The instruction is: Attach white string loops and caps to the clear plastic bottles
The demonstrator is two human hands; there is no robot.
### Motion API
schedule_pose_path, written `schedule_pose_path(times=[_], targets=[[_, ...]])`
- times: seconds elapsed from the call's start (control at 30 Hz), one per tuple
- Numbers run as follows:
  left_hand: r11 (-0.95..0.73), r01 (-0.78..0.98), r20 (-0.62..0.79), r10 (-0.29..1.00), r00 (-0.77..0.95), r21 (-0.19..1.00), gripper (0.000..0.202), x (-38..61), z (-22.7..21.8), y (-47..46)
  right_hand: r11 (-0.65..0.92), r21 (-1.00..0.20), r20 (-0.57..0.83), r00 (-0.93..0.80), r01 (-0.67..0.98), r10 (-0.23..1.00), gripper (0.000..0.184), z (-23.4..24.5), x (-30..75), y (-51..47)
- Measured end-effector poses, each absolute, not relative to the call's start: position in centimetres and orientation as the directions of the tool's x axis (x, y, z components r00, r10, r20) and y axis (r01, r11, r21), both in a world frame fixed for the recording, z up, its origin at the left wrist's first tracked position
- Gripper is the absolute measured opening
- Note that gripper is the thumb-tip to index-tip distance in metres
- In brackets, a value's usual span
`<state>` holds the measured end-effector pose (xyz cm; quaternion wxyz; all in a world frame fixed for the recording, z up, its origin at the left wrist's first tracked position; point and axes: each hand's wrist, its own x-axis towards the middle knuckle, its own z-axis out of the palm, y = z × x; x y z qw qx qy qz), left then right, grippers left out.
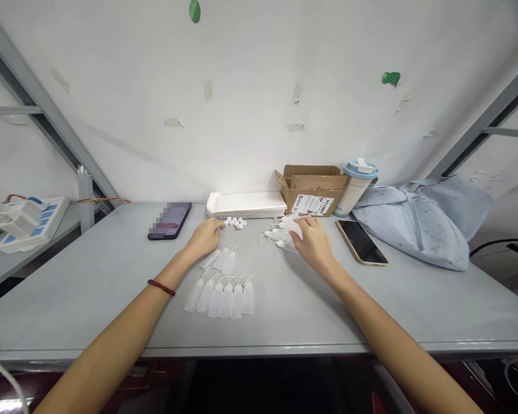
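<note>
My left hand (pixel 204 237) rests on the table at the left edge of a small heap of white caps (pixel 236 222). Its fingers are drawn together at the heap; whatever they pinch is hidden. At the right pile, my right hand (pixel 315 241) has its thumb and fingers closed around a small translucent plastic bottle (pixel 294 227). More such bottles (pixel 277 234) lie loosely beside and under that hand. Nearer to me, a row of several flat translucent bottles (pixel 216 300), each with a thin curved white tip or string, lies side by side. A smaller group of bottles (pixel 221 260) sits just behind the row.
Long white boxes or trays (pixel 248 203) are stacked against the wall. Beside them stand an open cardboard box (pixel 313 192) and a blue-lidded cup (pixel 354 188). Phones lie left (pixel 172 219) and right (pixel 362 241). A pale blue cloth bag (pixel 414 221) occupies the right; a power strip (pixel 34 223), the far left.
</note>
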<state>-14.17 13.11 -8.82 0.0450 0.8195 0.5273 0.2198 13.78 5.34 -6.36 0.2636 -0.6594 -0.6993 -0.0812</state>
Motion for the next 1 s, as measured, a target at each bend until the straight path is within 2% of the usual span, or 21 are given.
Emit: schedule_pose_path(times=[0.1,0.17,0.23,0.3,0.43,0.53,0.7,0.87,1.0], targets=[[-0.417,0.855,0.297,0.896,0.33,0.309,0.037,-14.0,-8.6,12.8,0.197,-0.308,0.529,-0.004,0.931,0.848,0.026,-6.0,13.5,5.1],[-0.407,0.859,0.289,0.902,0.322,0.311,0.037,-13.9,-8.5,12.6,0.297,-0.425,0.498,-0.053,0.855,0.865,0.022,-5.7,13.2,4.7],[-0.404,0.858,0.283,0.904,0.321,0.317,0.037,-13.8,-8.4,12.4,0.387,-0.581,0.378,-0.183,0.716,0.907,0.019,-5.3,12.7,4.2],[-0.403,0.856,0.279,0.905,0.321,0.324,0.034,-13.7,-8.3,12.3,0.411,-0.717,0.218,-0.38,0.563,0.899,0.018,-4.9,12.0,3.5],[-0.382,0.861,0.282,0.913,0.295,0.336,0.027,-13.3,-7.8,11.9,0.351,-0.857,-0.003,-0.685,0.377,0.729,0.024,-4.2,10.8,1.8],[-0.371,0.849,0.31,0.914,0.263,0.376,0.024,-12.9,-7.2,11.4,0.304,-0.892,-0.093,-0.795,0.334,0.599,0.029,-3.9,10.4,1.0],[-0.407,0.769,0.345,0.903,0.256,0.493,0.023,-11.9,-6.4,10.5,0.381,-0.868,-0.104,-0.866,0.319,0.489,0.03,-4.3,10.0,0.7],[-0.441,0.714,0.35,0.892,0.286,0.544,0.023,-11.0,-5.8,9.6,0.433,-0.815,-0.132,-0.852,0.384,0.507,0.028,-4.5,9.7,0.7],[-0.396,0.657,0.303,0.918,0.257,0.642,0.016,-10.3,-5.2,8.8,0.461,-0.777,-0.126,-0.825,0.428,0.551,0.023,-4.4,9.6,0.7]])
